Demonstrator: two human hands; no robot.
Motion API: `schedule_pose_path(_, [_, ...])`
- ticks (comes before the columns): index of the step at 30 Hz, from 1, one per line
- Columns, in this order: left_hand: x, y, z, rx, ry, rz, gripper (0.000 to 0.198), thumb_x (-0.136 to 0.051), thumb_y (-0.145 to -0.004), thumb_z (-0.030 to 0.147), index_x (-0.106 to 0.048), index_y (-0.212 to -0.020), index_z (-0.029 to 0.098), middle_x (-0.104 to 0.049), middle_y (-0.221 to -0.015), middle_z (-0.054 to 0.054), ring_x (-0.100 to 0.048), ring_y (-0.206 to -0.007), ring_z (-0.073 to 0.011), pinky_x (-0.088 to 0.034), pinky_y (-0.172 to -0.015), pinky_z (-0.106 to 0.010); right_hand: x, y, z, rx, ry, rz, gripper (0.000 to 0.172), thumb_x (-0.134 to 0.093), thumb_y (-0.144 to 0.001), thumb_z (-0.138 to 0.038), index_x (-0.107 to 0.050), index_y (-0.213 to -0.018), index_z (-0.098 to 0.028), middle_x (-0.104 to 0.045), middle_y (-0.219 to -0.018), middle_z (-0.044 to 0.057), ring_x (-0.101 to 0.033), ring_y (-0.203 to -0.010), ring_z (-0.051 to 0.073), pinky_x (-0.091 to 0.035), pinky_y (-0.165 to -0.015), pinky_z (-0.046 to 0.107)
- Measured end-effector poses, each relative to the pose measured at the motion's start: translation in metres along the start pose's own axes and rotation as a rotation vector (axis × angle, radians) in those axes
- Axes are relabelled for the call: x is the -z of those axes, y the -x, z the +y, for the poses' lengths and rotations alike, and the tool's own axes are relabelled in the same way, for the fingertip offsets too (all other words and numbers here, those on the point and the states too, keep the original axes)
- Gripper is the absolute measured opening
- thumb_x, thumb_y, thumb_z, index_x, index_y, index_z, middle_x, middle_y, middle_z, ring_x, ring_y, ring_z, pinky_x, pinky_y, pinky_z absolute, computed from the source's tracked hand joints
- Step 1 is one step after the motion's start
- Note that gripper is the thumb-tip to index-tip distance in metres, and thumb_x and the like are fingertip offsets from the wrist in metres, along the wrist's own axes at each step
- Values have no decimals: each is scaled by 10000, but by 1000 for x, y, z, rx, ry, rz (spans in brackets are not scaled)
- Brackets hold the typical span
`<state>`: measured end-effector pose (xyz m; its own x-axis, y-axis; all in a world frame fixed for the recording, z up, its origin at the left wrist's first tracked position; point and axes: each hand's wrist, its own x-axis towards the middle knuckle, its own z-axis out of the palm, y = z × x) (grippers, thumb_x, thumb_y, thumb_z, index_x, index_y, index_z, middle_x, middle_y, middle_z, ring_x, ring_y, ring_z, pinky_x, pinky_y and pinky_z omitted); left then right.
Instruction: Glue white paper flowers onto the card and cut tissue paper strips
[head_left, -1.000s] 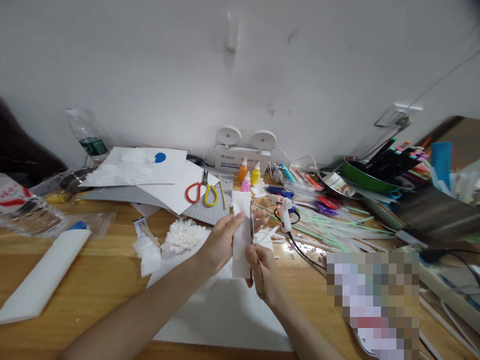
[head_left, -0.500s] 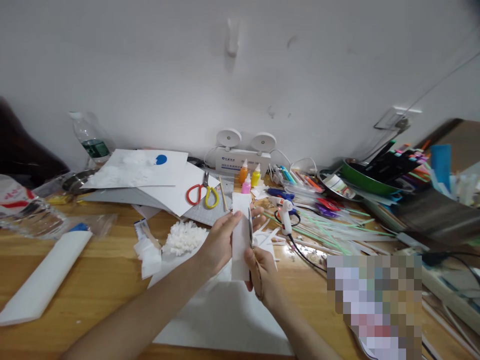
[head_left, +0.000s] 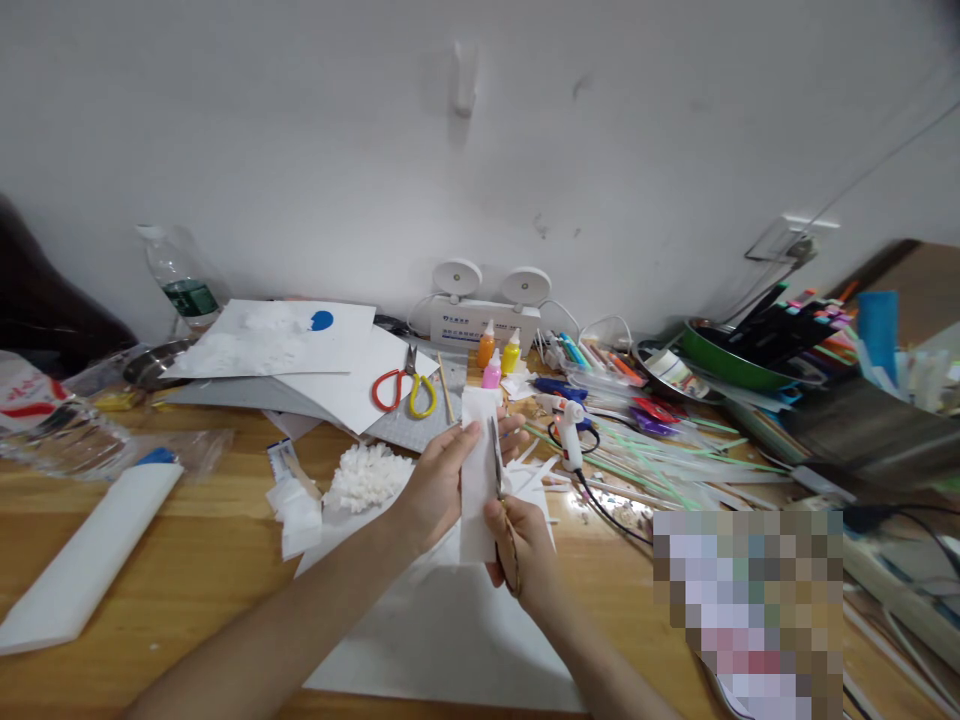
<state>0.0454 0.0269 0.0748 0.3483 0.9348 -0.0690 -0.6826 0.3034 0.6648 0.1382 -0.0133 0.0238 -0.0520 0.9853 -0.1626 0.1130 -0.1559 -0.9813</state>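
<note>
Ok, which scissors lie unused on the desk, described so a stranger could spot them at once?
Start at the white twin-lamp box against the wall, then drop down-left onto the white paper sheets. The small scissors lie there, blades toward the wall. One handle loop is red, the other yellow, unlike the pair in the right hand.

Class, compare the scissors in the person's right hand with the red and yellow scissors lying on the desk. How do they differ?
The scissors in the right hand are raised, cutting a white paper strip edge-on; the red and yellow scissors lie flat, untouched. The held pair's handles look dark; the other's are bright. Both have metal blades.
</note>
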Motion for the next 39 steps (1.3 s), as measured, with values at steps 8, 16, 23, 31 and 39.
schedule_pose_path(8, [-4,1,-4,19,-61,0,259,-466,-802,195,-607,-998,98,-657,-979,-115,-557,-1009,-221,-401,-904,-338,3,-2,16,145,-5,-23,538,-313,-767,-636,-447,-561,-157,-393,-338,-49,-376,-279,64,-242,-283,159])
schedule_pose_path(16, [3,3,-10,43,-149,-30,298,-483,-804,276,-604,-1032,126,-648,-1010,-111,-508,-1074,-230,-356,-928,-344,6,-4,10,126,-22,-5,527,-320,-751,-651,-419,-571,-166,-371,-354,-61,-372,-282,66,-248,-285,162])
schedule_pose_path(23, [2,2,-10,13,-180,-40,304,-502,-788,301,-616,-1022,143,-654,-997,-112,-532,-1044,-233,-364,-915,-341,6,-3,9,117,-7,2,525,-329,-740,-658,-416,-563,-171,-373,-362,-60,-365,-279,63,-251,-276,162])
schedule_pose_path(31, [3,4,-9,3,-209,-44,318,-492,-793,311,-617,-1022,128,-617,-1071,-130,-492,-1090,-251,-349,-927,-361,7,-3,6,122,12,6,529,-328,-740,-658,-419,-557,-169,-379,-349,-57,-369,-278,64,-247,-280,160])
schedule_pose_path(39, [3,4,-9,25,-202,-31,318,-509,-782,306,-611,-1029,134,-639,-1030,-111,-493,-1090,-236,-345,-930,-341,7,-3,7,88,4,16,527,-353,-715,-670,-407,-549,-174,-367,-347,-64,-355,-260,56,-241,-253,145])
